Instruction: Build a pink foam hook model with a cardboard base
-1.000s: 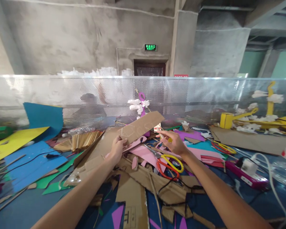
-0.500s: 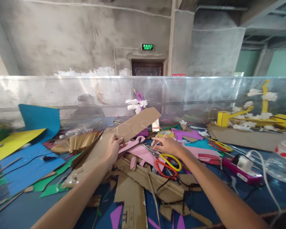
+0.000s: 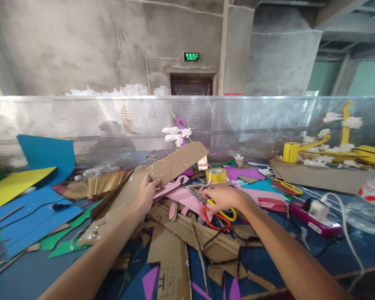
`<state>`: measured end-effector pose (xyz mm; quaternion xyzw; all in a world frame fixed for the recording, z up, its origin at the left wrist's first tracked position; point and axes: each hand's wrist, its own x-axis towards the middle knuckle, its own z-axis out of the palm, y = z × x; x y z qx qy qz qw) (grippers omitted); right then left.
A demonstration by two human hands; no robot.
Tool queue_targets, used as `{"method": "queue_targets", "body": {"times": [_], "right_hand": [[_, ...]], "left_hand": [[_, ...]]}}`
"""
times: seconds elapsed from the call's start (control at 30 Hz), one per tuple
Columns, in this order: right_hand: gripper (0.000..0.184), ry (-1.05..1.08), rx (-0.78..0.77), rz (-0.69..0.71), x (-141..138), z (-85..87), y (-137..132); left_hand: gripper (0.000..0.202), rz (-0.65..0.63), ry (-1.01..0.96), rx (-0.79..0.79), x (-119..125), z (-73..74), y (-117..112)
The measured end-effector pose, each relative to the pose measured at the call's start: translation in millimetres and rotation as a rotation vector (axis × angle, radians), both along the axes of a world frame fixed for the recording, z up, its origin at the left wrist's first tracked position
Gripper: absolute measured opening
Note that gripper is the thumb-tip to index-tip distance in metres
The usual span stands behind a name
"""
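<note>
My left hand (image 3: 146, 192) grips the lower end of a long brown cardboard strip (image 3: 178, 161) with hexagons drawn on it, holding it tilted up toward the mesh screen. My right hand (image 3: 224, 198) lies over the red and yellow handles of a pair of scissors (image 3: 218, 214), fingers curled onto them. The scissors rest on pink paper (image 3: 189, 200) on top of a heap of cardboard scraps (image 3: 187, 233). A yellow tape roll (image 3: 216, 175) stands just beyond my right hand.
A perforated metal screen (image 3: 253, 121) runs across the table's far side; a person sits behind it. Blue, yellow and green sheets (image 3: 34, 204) lie at left. A pink power strip (image 3: 312, 218) with white cable and a yellow cardboard model (image 3: 331, 154) are at right.
My right hand dropped from in front of the cardboard strip down and back onto the scissors' handles. My left hand kept hold of the strip.
</note>
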<state>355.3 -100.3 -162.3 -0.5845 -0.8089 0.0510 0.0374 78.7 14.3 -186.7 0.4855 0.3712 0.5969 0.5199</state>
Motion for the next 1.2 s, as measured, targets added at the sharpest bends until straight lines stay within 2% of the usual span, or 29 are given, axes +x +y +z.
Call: {"method": "queue_targets", "body": {"times": [0.13,0.23,0.33,0.47,0.57,0.7,0.83,0.93,1.03,1.13,1.2], "right_hand": [[0.021,-0.087,-0.03,-0.071,-16,1.8,-6],[0.015,-0.121,-0.045,-0.103,-18,7.1,-11],[0.01,-0.035,-0.015,-0.098,-2,11.4,-12],[0.028,0.302,-0.011,-0.082,29,8.6,-2],[0.036,0.691,-0.081,-0.094,37,1.2,10],[0.053,1.293,-0.064,-0.119,15,-8.0,19],[0.056,1.67,0.038,-0.137,-19,-16.2,22],[0.056,1.795,0.077,-0.193,-35,-25.0,27],[0.056,1.858,0.124,-0.294,-36,-32.6,34],[0.058,1.858,0.251,-0.304,-26,-33.1,40],[0.057,1.769,0.355,-0.277,-16,-29.9,42]], "left_hand": [[0.024,-0.007,0.026,0.043,-1,-1.4,-1],[0.024,-0.021,0.008,0.045,-1,-1.6,-3],[0.032,-0.003,-0.046,0.015,1,0.0,-5],[0.057,0.025,-0.166,-0.016,1,3.5,-5],[0.069,-0.016,-0.215,-0.052,2,5.4,-5],[0.068,-0.078,-0.25,-0.114,8,6.8,-11],[0.069,-0.162,-0.23,-0.089,22,5.6,-29],[0.074,-0.252,-0.142,-0.047,30,2.9,-44],[0.076,-0.347,0.008,0.021,31,2.5,-54],[0.054,-0.435,0.158,0.111,27,6.2,-55],[0.043,-0.469,0.202,0.122,24,8.6,-52]]}}
